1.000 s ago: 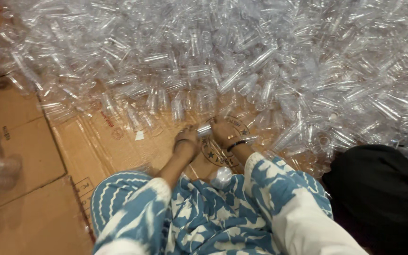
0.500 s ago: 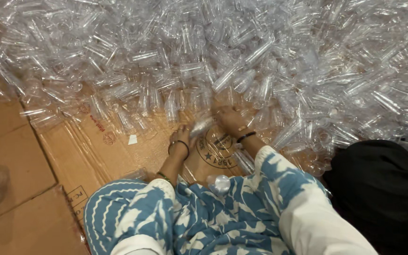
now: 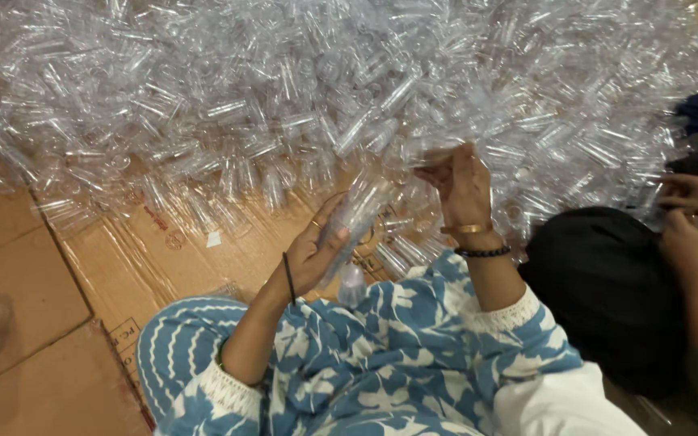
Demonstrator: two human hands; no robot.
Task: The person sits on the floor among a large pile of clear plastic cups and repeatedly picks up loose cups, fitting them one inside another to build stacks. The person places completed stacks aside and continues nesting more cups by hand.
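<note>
A huge heap of clear plastic tubes (image 3: 300, 89) fills the top of the view, spilling onto flattened brown cardboard (image 3: 123, 258); a co-worker's dark-covered head (image 3: 607, 282) sits at right, w/ their hands (image 3: 692, 218) just beside the heap; the person's blue-and-white patterned clothing (image 3: 381, 363) takes up the bottom centre; left hand (image 3: 317, 250) is wrapped round a bunch of clear tubes (image 3: 357, 214), held upright-ish at the heap's near edge; right hand (image 3: 462, 182), w/ gold bangle and dark bead band at the wrist, reaches into the heap, fingers curled among tubes; can't tell whether it grips any.
</note>
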